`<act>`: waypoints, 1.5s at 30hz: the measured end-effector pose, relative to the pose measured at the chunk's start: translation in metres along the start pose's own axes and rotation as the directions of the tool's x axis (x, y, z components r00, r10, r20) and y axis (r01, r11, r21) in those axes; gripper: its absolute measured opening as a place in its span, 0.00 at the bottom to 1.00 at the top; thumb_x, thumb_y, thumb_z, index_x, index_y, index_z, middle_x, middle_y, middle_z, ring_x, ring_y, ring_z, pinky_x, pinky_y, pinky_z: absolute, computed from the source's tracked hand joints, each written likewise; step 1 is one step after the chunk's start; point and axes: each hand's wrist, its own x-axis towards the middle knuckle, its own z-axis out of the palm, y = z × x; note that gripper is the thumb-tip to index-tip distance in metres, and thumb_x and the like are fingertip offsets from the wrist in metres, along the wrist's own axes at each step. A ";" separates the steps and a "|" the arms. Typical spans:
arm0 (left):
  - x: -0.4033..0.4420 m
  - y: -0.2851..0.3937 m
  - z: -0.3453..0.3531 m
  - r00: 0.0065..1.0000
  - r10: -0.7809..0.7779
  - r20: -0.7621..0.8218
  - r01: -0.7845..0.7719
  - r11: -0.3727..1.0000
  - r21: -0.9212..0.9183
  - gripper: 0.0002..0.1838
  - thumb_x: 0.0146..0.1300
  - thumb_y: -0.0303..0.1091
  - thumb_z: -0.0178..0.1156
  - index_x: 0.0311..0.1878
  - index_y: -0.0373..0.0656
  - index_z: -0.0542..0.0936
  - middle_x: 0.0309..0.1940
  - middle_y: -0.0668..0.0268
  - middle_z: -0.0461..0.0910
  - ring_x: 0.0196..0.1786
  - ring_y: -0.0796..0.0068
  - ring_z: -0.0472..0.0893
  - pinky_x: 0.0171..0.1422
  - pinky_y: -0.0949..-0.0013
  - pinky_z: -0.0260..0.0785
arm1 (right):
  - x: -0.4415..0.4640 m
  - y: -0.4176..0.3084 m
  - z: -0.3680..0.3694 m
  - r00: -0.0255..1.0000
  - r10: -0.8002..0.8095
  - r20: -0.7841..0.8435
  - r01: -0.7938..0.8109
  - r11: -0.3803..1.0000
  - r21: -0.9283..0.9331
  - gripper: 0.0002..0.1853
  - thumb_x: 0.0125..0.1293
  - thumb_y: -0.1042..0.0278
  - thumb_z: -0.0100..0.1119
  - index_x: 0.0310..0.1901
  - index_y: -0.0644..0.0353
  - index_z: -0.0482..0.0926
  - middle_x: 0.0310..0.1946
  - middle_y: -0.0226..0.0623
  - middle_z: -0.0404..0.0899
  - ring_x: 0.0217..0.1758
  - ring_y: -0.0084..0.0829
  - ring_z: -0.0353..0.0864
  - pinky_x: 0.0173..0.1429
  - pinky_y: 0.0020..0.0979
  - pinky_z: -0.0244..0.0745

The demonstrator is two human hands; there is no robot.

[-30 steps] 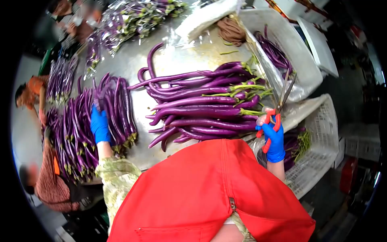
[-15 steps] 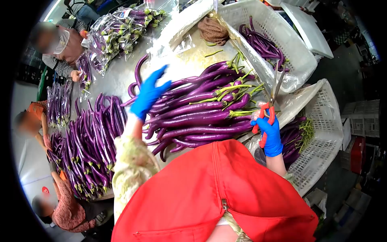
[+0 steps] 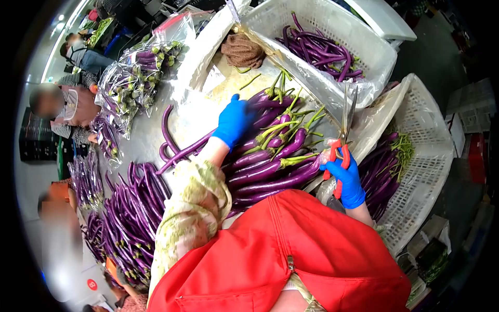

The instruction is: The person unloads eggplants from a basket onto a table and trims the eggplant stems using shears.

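Observation:
My left hand (image 3: 232, 122), in a blue glove, is curled over a long purple eggplant (image 3: 189, 150) at the upper left of the pile; its fingertips are partly hidden and blurred. The eggplant's thin end sticks out to the left below my wrist. In my right hand (image 3: 347, 179), also gloved in blue, are red-handled scissors (image 3: 341, 151), blades apart and pointing up and away from me. More eggplants (image 3: 273, 177) lie side by side under and between my hands, green stems toward the right.
A lined white crate (image 3: 382, 57) of eggplants stands at the back right, another crate (image 3: 416, 177) at the right. A brown cloth (image 3: 243, 51) lies at the back. Bagged eggplants (image 3: 138, 78) and a loose heap (image 3: 135, 218) are on the left, where other people stand.
My left hand, spread open before, has moved right and curled over an eggplant. My right hand keeps the scissors at the stem side. The view has shifted, showing more of the left.

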 end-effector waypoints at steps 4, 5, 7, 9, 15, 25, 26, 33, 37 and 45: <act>-0.029 -0.019 0.001 0.984 -0.175 0.045 0.174 0.985 0.020 0.15 0.55 0.44 0.58 0.36 0.44 0.81 0.42 0.51 0.76 0.39 0.50 0.78 0.44 0.54 0.72 | 0.007 0.006 -0.005 0.997 -0.031 0.066 0.034 0.998 -0.052 0.29 0.55 0.75 0.57 0.61 0.62 0.65 0.35 0.35 0.75 0.32 0.24 0.76 0.37 0.23 0.70; -0.032 -0.017 -0.001 0.978 -0.207 0.033 0.206 0.978 0.022 0.15 0.54 0.45 0.58 0.36 0.44 0.81 0.41 0.51 0.76 0.39 0.51 0.79 0.44 0.54 0.72 | 0.009 0.008 -0.004 0.998 -0.023 0.057 0.025 0.999 -0.040 0.28 0.55 0.76 0.58 0.60 0.61 0.66 0.33 0.31 0.73 0.31 0.21 0.73 0.36 0.22 0.69; -0.035 -0.011 -0.003 0.964 -0.264 0.004 0.264 0.964 0.017 0.15 0.53 0.45 0.59 0.36 0.44 0.81 0.39 0.50 0.75 0.38 0.51 0.79 0.44 0.55 0.72 | 0.012 0.009 -0.003 0.999 -0.013 0.036 0.014 1.000 -0.023 0.28 0.53 0.77 0.60 0.58 0.59 0.68 0.31 0.25 0.70 0.30 0.16 0.68 0.33 0.20 0.65; -0.029 -0.009 -0.006 0.955 -0.288 0.068 0.275 0.948 0.161 0.16 0.52 0.46 0.60 0.36 0.44 0.82 0.39 0.50 0.76 0.39 0.52 0.79 0.45 0.56 0.72 | 0.011 0.008 -0.004 0.999 -0.016 0.051 0.016 1.000 -0.007 0.28 0.54 0.75 0.61 0.59 0.58 0.68 0.32 0.25 0.70 0.30 0.16 0.68 0.33 0.21 0.66; -0.001 0.005 -0.012 0.970 -0.192 0.151 0.190 0.981 0.025 0.23 0.50 0.41 0.61 0.51 0.46 0.77 0.45 0.48 0.76 0.46 0.51 0.78 0.50 0.59 0.71 | 0.011 0.011 -0.004 0.998 -0.030 0.060 0.030 1.000 0.001 0.29 0.55 0.75 0.61 0.60 0.57 0.67 0.32 0.25 0.70 0.30 0.16 0.68 0.33 0.21 0.65; 0.012 -0.006 -0.002 0.905 -0.216 0.367 0.320 0.913 -0.251 0.39 0.45 0.35 0.64 0.64 0.37 0.64 0.54 0.51 0.75 0.55 0.64 0.75 0.61 0.69 0.64 | 0.015 0.008 -0.001 0.995 -0.029 0.091 0.030 1.000 -0.005 0.28 0.55 0.76 0.59 0.60 0.57 0.67 0.32 0.24 0.69 0.30 0.16 0.67 0.35 0.20 0.65; 0.008 -0.007 0.001 0.932 -0.232 0.279 0.306 0.916 -0.261 0.39 0.44 0.34 0.65 0.63 0.37 0.65 0.53 0.52 0.76 0.54 0.64 0.76 0.59 0.69 0.65 | 0.014 0.007 -0.002 0.995 -0.027 0.098 0.029 1.000 -0.012 0.28 0.55 0.76 0.59 0.60 0.58 0.67 0.32 0.24 0.69 0.31 0.16 0.67 0.37 0.20 0.65; -0.035 -0.038 -0.050 0.961 -0.274 0.045 0.222 0.659 -0.719 0.41 0.44 0.27 0.60 0.66 0.36 0.60 0.52 0.56 0.75 0.48 0.71 0.77 0.52 0.72 0.69 | 0.001 -0.008 0.001 0.963 -0.198 0.185 0.231 0.956 -0.178 0.28 0.55 0.81 0.58 0.59 0.66 0.65 0.33 0.26 0.69 0.36 0.17 0.69 0.44 0.20 0.67; -0.079 -0.039 -0.077 0.951 -0.231 -0.204 -0.040 0.563 -0.826 0.42 0.44 0.21 0.56 0.68 0.37 0.58 0.60 0.59 0.68 0.59 0.73 0.69 0.62 0.73 0.61 | 0.007 0.000 0.012 0.912 -0.295 0.283 0.369 0.893 -0.257 0.30 0.53 0.81 0.59 0.60 0.66 0.64 0.33 0.26 0.70 0.33 0.16 0.69 0.40 0.19 0.69; -0.137 0.001 -0.156 0.828 -0.246 -0.504 -0.332 0.510 -0.794 0.44 0.42 0.14 0.50 0.70 0.40 0.55 0.65 0.62 0.62 0.63 0.75 0.65 0.61 0.76 0.59 | -0.003 -0.006 0.047 0.773 -0.395 0.497 0.609 0.683 -0.404 0.33 0.51 0.77 0.63 0.61 0.64 0.64 0.41 0.32 0.72 0.37 0.18 0.71 0.44 0.22 0.70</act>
